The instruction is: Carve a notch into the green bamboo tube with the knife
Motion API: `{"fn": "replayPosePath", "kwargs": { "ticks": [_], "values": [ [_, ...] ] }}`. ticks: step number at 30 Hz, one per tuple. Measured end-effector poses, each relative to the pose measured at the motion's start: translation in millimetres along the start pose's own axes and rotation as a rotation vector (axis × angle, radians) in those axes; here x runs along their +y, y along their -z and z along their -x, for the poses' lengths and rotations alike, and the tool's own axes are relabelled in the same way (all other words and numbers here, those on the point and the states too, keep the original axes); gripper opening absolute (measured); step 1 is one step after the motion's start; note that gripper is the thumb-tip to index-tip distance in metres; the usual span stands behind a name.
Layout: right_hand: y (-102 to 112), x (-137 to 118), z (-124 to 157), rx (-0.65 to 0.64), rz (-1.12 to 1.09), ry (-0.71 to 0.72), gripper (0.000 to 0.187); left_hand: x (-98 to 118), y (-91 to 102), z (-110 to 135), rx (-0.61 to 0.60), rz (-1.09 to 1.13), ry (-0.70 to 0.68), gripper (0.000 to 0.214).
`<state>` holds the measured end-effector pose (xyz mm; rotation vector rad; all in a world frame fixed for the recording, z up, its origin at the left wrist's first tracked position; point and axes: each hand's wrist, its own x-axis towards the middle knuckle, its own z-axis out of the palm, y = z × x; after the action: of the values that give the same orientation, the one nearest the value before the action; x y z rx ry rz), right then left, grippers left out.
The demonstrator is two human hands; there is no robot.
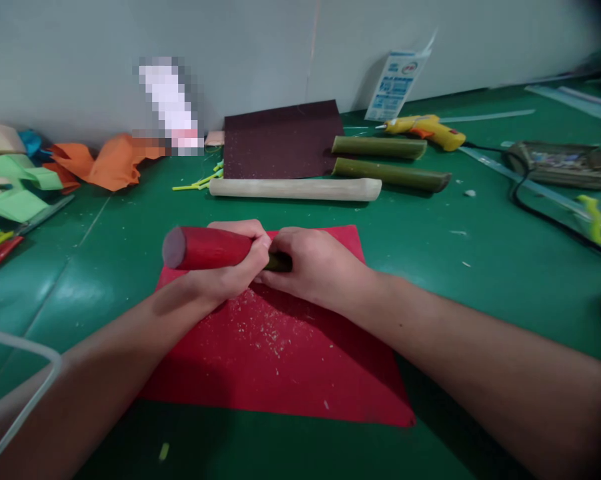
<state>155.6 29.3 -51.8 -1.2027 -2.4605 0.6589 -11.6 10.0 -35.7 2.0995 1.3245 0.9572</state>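
Note:
My left hand (245, 263) is closed round a thick red cylinder (210, 248) with a flat pale grey end facing left. Close beside it, my right hand (315, 263) has its fingers curled round a dark green stick (279, 261), which looks like bamboo. The hands hide where the cylinder and the stick meet, so I cannot tell whether they are one piece. Both hands are low over a red sheet (300, 373) sprinkled with pale shavings.
Behind the sheet lie a peeled pale stick (295, 189), two green bamboo halves (390, 175) and a dark brown sheet (280, 143). A yellow glue gun (425, 128) with a black cord lies right of a leaning white carton (398, 83). Red-handled scissors (0, 257) and coloured paper are left.

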Motion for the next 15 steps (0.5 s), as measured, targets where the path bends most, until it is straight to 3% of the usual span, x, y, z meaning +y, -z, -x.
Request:
{"fn": "replayPosePath", "kwargs": {
  "ticks": [4,10,15],
  "values": [
    [-0.4,0.2,-1.0,-0.015,-0.014,-0.005,0.026,3.2,2.1,-2.3,-0.065,0.035,0.017,0.026],
    [0.0,-0.4,-1.7,0.001,0.002,-0.027,0.026,-2.2,-5.3,-2.4,0.118,0.199,0.064,0.027],
    [0.8,-0.4,-0.4,-0.001,-0.038,-0.007,0.023,0.7,-8.2,-2.0,0.078,0.078,0.061,0.026]
  ]
}}
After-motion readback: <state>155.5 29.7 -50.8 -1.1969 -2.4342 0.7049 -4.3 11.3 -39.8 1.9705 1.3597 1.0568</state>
